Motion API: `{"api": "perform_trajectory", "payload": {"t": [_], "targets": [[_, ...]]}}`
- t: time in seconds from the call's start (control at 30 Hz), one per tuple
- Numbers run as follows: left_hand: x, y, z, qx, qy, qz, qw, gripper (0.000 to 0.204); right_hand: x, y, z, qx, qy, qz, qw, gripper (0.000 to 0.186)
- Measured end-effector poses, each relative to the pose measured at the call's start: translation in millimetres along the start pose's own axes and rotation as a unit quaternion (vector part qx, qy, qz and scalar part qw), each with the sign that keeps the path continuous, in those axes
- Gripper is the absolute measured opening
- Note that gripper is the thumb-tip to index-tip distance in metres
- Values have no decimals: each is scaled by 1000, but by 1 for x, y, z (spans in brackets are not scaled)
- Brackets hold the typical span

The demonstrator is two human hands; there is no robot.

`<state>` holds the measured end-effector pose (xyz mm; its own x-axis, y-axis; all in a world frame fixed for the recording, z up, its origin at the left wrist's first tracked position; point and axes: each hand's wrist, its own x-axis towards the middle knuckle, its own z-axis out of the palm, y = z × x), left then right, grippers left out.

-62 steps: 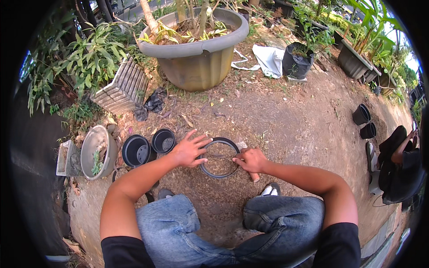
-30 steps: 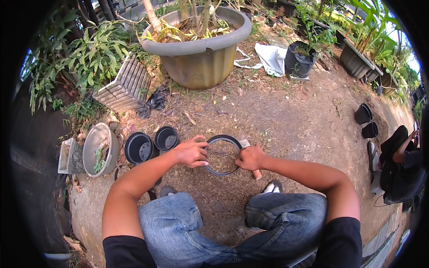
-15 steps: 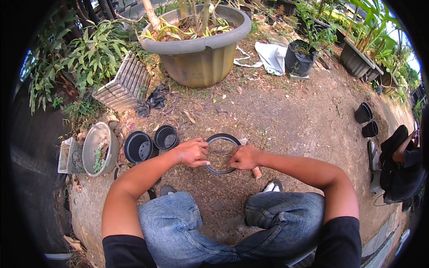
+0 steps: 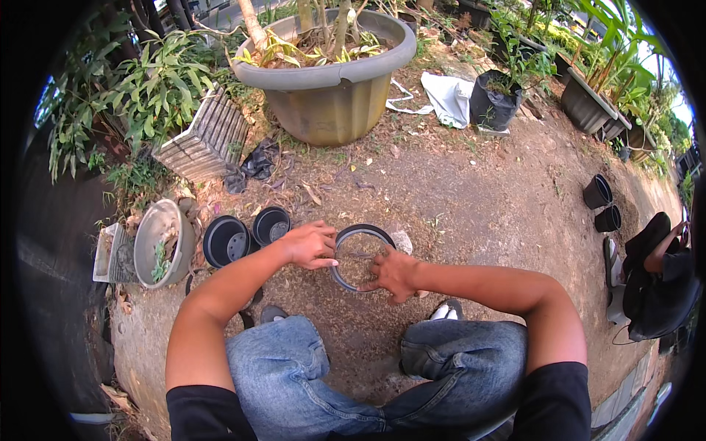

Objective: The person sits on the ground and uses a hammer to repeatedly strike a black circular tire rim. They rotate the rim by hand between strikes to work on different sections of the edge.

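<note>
Bare garden soil (image 4: 471, 198) strewn with dry leaves forms the working surface; a large grey planter (image 4: 331, 81) with plants stands at the far side. A black round pot (image 4: 360, 257), filled with soil, sits on the ground well in front of the planter, between the person's knees and it. The left hand (image 4: 309, 245) rests on the pot's left rim, fingers curled over the edge; the right hand (image 4: 397, 273) lies on the near right rim, fingers spread and pressing down, not closed around it. Two empty black pots (image 4: 246, 235) stand just left of the filled pot; a grey bowl (image 4: 158, 242) lies further left.
</note>
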<state>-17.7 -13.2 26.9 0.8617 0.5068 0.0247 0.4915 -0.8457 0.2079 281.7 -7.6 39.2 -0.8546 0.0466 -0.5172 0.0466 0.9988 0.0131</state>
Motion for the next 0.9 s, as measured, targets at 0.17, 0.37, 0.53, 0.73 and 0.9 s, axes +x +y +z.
{"api": "perform_trajectory", "payload": {"t": [0.17,0.37,0.53,0.73,0.9], "targets": [[-8,-2,0,40,54,4,998,37,-3,16,11,-7,13,-48,999,81],[-6,10,2,8,-15,18,1000,37,-7,17,18,-2,30,-46,998,75],[-8,20,13,-4,-16,71,997,38,6,-6,23,-41,62,2,997,70],[-8,13,4,45,-22,36,998,45,-9,35,2,25,77,58,995,51],[8,6,-8,99,-72,-26,992,61,-19,77,20,-13,143,169,975,51]]}}
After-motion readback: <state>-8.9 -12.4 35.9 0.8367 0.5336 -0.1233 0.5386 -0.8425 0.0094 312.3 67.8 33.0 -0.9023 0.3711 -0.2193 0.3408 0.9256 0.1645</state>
